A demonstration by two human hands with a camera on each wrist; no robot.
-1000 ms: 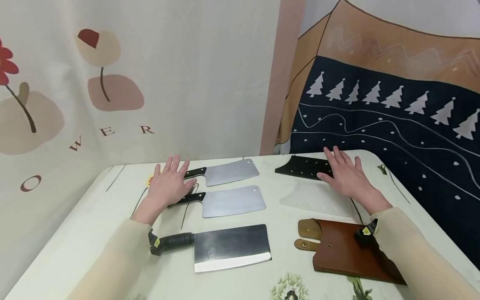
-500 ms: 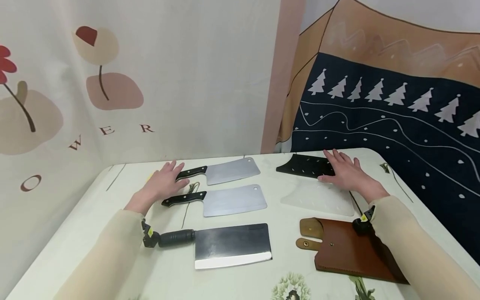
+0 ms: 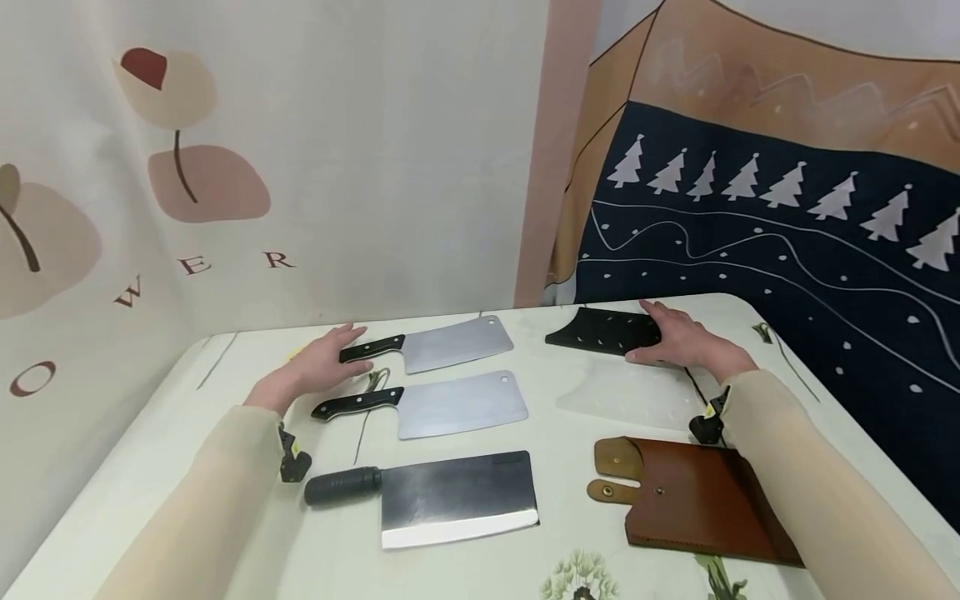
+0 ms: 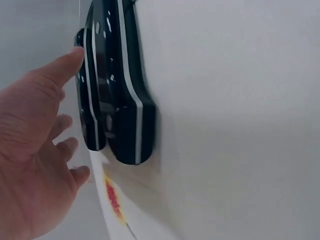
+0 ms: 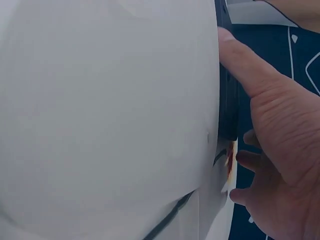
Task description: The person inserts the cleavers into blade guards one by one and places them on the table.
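My left hand (image 3: 322, 362) reaches to the far cleaver (image 3: 459, 343), thumb and fingers spread on either side of its black handle (image 3: 372, 348). In the left wrist view the fingers (image 4: 65, 149) stand apart from that handle. At the back right my right hand (image 3: 678, 337) is at the right end of a black blade guard (image 3: 603, 331), thumb on the near side and fingers on the far side. Whether the thumb touches the guard cannot be told. A second steel cleaver (image 3: 463, 406) and a dark-bladed cleaver (image 3: 459, 498) lie nearer.
A translucent white blade guard (image 3: 630, 396) lies before the black one. Nearer still is a brown leather sheath (image 3: 705, 500) with two snap straps. All lie on a white flowered tablecloth (image 3: 555, 467). A printed curtain (image 3: 390, 167) hangs behind the table.
My left hand has lowered and turned so that its thumb and fingers flank the far cleaver's handle. My right hand has lowered slightly at the black blade guard.
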